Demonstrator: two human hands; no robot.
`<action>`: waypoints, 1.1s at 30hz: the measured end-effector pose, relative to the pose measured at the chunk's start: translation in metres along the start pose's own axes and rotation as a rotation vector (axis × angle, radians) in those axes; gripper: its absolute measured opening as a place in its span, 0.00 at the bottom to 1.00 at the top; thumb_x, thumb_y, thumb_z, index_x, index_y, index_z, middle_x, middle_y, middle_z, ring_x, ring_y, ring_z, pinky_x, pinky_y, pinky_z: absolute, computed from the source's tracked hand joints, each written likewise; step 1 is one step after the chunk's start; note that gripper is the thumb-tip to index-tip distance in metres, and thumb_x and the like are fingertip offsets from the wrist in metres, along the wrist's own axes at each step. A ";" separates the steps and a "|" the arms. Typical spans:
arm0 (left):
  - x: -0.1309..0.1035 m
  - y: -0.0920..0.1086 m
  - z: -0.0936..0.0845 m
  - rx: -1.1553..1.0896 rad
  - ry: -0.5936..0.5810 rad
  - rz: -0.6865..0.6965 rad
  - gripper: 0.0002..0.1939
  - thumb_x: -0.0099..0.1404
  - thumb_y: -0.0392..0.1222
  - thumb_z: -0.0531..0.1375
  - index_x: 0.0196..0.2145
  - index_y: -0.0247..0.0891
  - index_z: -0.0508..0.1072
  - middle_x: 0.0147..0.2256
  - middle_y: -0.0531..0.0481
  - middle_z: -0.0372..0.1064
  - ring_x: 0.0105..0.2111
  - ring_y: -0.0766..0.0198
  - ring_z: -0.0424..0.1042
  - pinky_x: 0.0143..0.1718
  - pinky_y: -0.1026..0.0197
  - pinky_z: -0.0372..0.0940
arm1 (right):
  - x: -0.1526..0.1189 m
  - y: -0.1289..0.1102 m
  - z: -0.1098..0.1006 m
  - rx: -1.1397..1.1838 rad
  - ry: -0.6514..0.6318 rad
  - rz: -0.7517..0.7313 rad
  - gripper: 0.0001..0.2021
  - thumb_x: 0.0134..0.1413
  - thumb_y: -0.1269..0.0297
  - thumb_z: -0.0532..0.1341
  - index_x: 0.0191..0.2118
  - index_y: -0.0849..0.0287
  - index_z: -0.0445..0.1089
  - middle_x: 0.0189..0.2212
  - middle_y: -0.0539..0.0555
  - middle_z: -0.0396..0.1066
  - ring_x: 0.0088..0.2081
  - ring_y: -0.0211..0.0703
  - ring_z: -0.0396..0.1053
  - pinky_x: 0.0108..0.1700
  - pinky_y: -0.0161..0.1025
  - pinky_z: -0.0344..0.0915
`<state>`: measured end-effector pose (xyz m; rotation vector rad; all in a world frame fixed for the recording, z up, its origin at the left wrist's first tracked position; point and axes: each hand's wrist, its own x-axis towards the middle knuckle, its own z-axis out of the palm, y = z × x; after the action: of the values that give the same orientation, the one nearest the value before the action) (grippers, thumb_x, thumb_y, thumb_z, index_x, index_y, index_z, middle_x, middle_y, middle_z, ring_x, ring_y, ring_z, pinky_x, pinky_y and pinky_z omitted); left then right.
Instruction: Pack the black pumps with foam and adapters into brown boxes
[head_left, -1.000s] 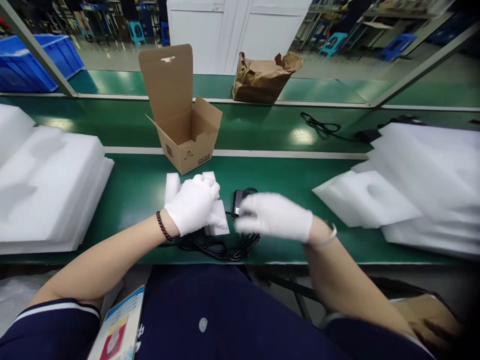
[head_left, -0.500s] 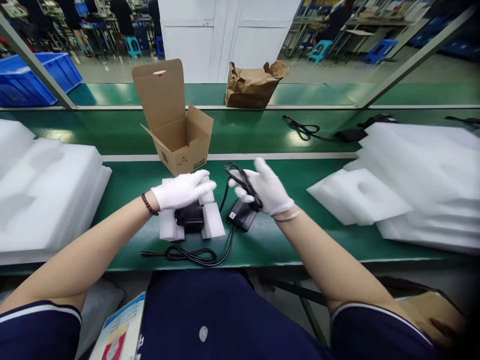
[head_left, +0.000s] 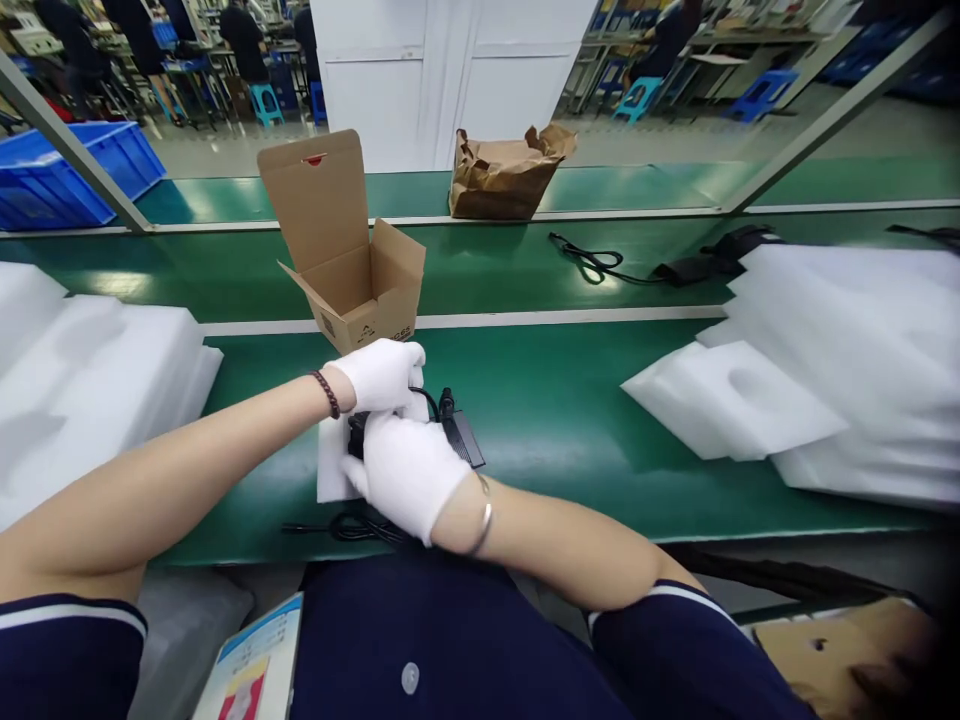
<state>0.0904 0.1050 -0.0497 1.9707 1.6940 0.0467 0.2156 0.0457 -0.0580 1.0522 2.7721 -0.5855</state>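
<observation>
Foam insert (head_left: 335, 465) sat at nine o'clock from our right hand (head_left: 409, 470), a black device (head_left: 357, 432) showing beside it, the open carton (head_left: 375, 285) at twelve o'clock. Our left hand (head_left: 382, 375) had its fingers curled down and the right was cupped low over the device; we could not tell whether either had hold of anything, as the gloves hid the contact. A black cord (head_left: 429, 400) passed near our left fingers towards the adapter (head_left: 466, 440), at two o'clock from the right; snagged by a glove, it could have dragged the device askew or scraped the soft foam
</observation>
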 end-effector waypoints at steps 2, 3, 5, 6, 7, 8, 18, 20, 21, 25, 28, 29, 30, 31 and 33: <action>-0.004 0.003 0.010 0.065 0.073 0.004 0.18 0.56 0.35 0.59 0.46 0.39 0.70 0.40 0.47 0.76 0.41 0.54 0.75 0.38 0.59 0.66 | -0.015 0.007 -0.003 -0.010 0.005 0.043 0.34 0.57 0.43 0.60 0.55 0.71 0.63 0.38 0.71 0.73 0.36 0.60 0.73 0.32 0.47 0.66; -0.007 0.002 0.015 0.048 0.100 0.003 0.15 0.58 0.34 0.57 0.45 0.38 0.69 0.41 0.46 0.76 0.41 0.53 0.75 0.38 0.58 0.66 | -0.023 0.017 -0.006 0.014 -0.002 0.024 0.36 0.54 0.40 0.61 0.56 0.67 0.63 0.38 0.68 0.74 0.35 0.59 0.73 0.31 0.46 0.65; -0.010 0.001 0.024 0.014 0.157 -0.023 0.12 0.62 0.34 0.54 0.44 0.38 0.66 0.41 0.44 0.76 0.41 0.52 0.75 0.38 0.57 0.66 | -0.038 0.044 -0.013 0.106 -0.028 -0.049 0.33 0.55 0.39 0.60 0.58 0.59 0.63 0.38 0.60 0.75 0.35 0.56 0.74 0.32 0.43 0.64; -0.011 0.002 0.028 0.014 0.176 -0.044 0.11 0.63 0.34 0.53 0.44 0.37 0.65 0.40 0.42 0.75 0.40 0.52 0.75 0.37 0.56 0.66 | -0.044 0.057 -0.015 0.142 -0.027 -0.047 0.31 0.56 0.39 0.59 0.58 0.55 0.63 0.38 0.57 0.75 0.36 0.54 0.74 0.33 0.42 0.64; -0.012 0.003 0.031 0.026 0.186 -0.073 0.11 0.64 0.33 0.52 0.45 0.37 0.64 0.40 0.41 0.75 0.39 0.51 0.76 0.36 0.56 0.66 | -0.050 0.068 -0.016 0.158 -0.012 -0.032 0.31 0.56 0.39 0.59 0.58 0.53 0.63 0.38 0.56 0.75 0.37 0.53 0.74 0.35 0.42 0.64; -0.012 0.006 0.033 0.047 0.188 -0.101 0.11 0.65 0.33 0.52 0.45 0.36 0.63 0.39 0.40 0.75 0.38 0.51 0.76 0.35 0.56 0.66 | -0.055 0.076 -0.015 0.154 0.012 -0.017 0.32 0.55 0.38 0.59 0.59 0.52 0.63 0.39 0.56 0.75 0.38 0.54 0.74 0.36 0.42 0.64; -0.008 0.018 0.030 0.070 0.182 -0.203 0.10 0.66 0.32 0.51 0.45 0.36 0.62 0.40 0.39 0.74 0.39 0.53 0.76 0.37 0.56 0.67 | -0.064 0.035 0.006 0.216 -0.058 -0.358 0.34 0.61 0.42 0.55 0.64 0.61 0.57 0.33 0.56 0.73 0.30 0.48 0.71 0.29 0.39 0.60; -0.007 0.012 0.031 0.018 0.201 -0.199 0.08 0.66 0.34 0.52 0.44 0.37 0.62 0.39 0.40 0.75 0.39 0.53 0.76 0.35 0.57 0.66 | -0.063 0.042 0.003 0.297 -0.073 -0.388 0.31 0.61 0.46 0.57 0.64 0.59 0.56 0.34 0.55 0.74 0.29 0.45 0.71 0.30 0.37 0.61; -0.006 0.008 0.031 -0.009 0.212 -0.193 0.08 0.66 0.35 0.53 0.44 0.37 0.63 0.39 0.40 0.75 0.38 0.53 0.76 0.35 0.57 0.66 | -0.061 0.050 0.002 0.341 -0.069 -0.384 0.28 0.62 0.48 0.57 0.62 0.57 0.60 0.34 0.54 0.74 0.29 0.43 0.71 0.31 0.37 0.62; -0.001 -0.006 0.034 -0.139 0.237 -0.161 0.07 0.64 0.38 0.57 0.41 0.39 0.64 0.38 0.45 0.75 0.37 0.55 0.75 0.34 0.58 0.65 | -0.017 0.092 0.003 0.542 0.280 -0.096 0.15 0.66 0.57 0.51 0.43 0.56 0.73 0.36 0.53 0.75 0.36 0.41 0.71 0.44 0.38 0.64; 0.002 -0.014 0.033 -0.184 0.239 -0.176 0.07 0.61 0.36 0.57 0.38 0.40 0.65 0.37 0.47 0.75 0.37 0.57 0.75 0.33 0.60 0.64 | 0.043 0.117 0.018 0.810 0.349 -0.086 0.16 0.61 0.54 0.57 0.48 0.58 0.70 0.47 0.55 0.73 0.44 0.42 0.69 0.50 0.39 0.63; 0.003 -0.017 0.032 -0.198 0.231 -0.183 0.06 0.60 0.36 0.58 0.37 0.40 0.65 0.37 0.48 0.75 0.36 0.57 0.75 0.32 0.60 0.64 | 0.062 0.121 0.024 0.935 0.267 -0.151 0.18 0.59 0.51 0.58 0.47 0.59 0.70 0.47 0.54 0.72 0.44 0.41 0.68 0.49 0.38 0.63; 0.003 -0.019 0.031 -0.233 0.212 -0.188 0.06 0.60 0.36 0.58 0.36 0.40 0.66 0.36 0.48 0.76 0.36 0.58 0.75 0.32 0.60 0.64 | 0.077 0.125 0.030 1.043 0.176 -0.208 0.20 0.58 0.47 0.59 0.45 0.60 0.70 0.44 0.54 0.72 0.43 0.41 0.68 0.47 0.38 0.64; 0.003 -0.021 0.029 -0.287 0.183 -0.188 0.06 0.59 0.37 0.59 0.36 0.39 0.66 0.35 0.48 0.76 0.35 0.58 0.75 0.31 0.61 0.64 | 0.089 0.128 0.035 1.123 0.101 -0.239 0.21 0.56 0.44 0.60 0.41 0.61 0.70 0.39 0.52 0.71 0.40 0.40 0.67 0.44 0.37 0.64; 0.003 -0.025 0.027 -0.418 0.120 -0.192 0.08 0.57 0.38 0.61 0.34 0.39 0.66 0.32 0.50 0.76 0.33 0.60 0.76 0.30 0.63 0.64 | 0.102 0.132 0.044 1.199 0.020 -0.237 0.23 0.52 0.42 0.62 0.34 0.61 0.67 0.30 0.48 0.66 0.31 0.36 0.63 0.35 0.34 0.61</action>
<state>0.0780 0.0994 -0.0836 1.5185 1.7705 0.4213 0.2249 0.1811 -0.1650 0.7747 2.4175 -2.4062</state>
